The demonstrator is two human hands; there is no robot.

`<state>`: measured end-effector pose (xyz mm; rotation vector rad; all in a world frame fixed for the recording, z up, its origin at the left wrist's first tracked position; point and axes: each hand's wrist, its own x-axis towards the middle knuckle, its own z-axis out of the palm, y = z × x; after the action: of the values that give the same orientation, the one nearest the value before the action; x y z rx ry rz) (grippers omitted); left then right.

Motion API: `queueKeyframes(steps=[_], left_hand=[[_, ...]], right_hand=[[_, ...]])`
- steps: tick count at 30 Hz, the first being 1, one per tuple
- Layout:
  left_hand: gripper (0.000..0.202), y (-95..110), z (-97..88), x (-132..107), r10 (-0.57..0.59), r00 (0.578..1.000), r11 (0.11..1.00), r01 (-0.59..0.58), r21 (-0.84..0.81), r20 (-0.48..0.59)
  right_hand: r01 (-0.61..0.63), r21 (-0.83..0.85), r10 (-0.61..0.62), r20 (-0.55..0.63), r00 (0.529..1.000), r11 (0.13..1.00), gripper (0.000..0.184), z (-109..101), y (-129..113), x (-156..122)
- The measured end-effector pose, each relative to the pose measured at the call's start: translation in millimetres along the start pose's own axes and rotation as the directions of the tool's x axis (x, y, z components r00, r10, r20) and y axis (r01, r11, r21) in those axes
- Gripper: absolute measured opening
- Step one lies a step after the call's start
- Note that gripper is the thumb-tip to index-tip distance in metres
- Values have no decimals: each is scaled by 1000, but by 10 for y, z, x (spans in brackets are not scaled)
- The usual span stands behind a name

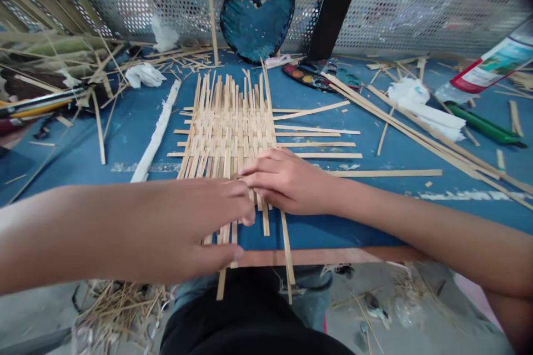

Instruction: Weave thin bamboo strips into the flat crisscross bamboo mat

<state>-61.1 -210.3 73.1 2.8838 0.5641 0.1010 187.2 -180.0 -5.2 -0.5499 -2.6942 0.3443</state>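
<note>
Wooden table edge (291, 257) runs just below both hands. Left hand (175, 227) and right hand (287, 180) lie nearly flat, fingers close together, on the near end of a woven strip mat (227, 127); the mat sits mid-table on a blue tabletop (137, 133), with open room on both sides. Any strip held: cannot tell, near rows hidden beneath hands. Farther back, a watercolour palette (320, 76) holds paint pans.

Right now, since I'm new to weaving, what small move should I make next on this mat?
Probably slide the nearest crosswise strip up against the woven bamboo mat with your right hand: its gap from the strip above looks slightly wider than the others.
</note>
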Motion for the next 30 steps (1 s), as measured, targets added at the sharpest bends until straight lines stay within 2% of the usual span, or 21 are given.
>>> queueKeyframes(steps=[3, 5, 6, 8, 10, 16, 21, 24, 27, 30], left_hand=[[26, 49, 128, -141, 89, 996, 995, -90, 44, 21], [31, 46, 221, -255, 29, 999, 996, -26, 89, -32], [31, 48, 267, -305, -38, 998, 993, 43, 106, -49], [40, 76, 355, -380, -167, 984, 978, 174, 113, -69], [50, 139, 431, -424, -240, 968, 959, 248, 135, -68], [74, 351, 552, -450, -184, 975, 941, 210, 264, -121], [49, 504, 528, -325, -247, 951, 929, 287, 233, -186], [37, 577, 465, -254, -306, 935, 924, 338, 182, -181], [37, 619, 405, -246, -361, 916, 915, 384, 125, -173], [36, 649, 360, -288, -408, 887, 904, 426, 41, -215]], right_hand=[[-4, -1, 4, 6, 1000, 1000, 34, 14, 11, -7], [-1, -10, 1, 9, 1000, 1000, 34, 16, 13, -7], [3, -13, -3, 8, 1000, 1000, 35, 16, 12, -5], [7, -19, -7, 2, 1000, 1000, 35, 14, 9, -2], [5, -23, -5, -3, 1000, 1000, 36, 13, 5, 0], [3, -35, -3, -18, 1000, 999, 35, 23, 2, -7], [8, -27, -8, -30, 1000, 1000, 35, 38, 9, -11], [5, -23, -6, -29, 1000, 1000, 35, 42, 16, -13], [7, -22, -8, -26, 1000, 1000, 35, 39, 20, -12], [11, -18, -11, -24, 1000, 1000, 35, 34, 20, -8]])
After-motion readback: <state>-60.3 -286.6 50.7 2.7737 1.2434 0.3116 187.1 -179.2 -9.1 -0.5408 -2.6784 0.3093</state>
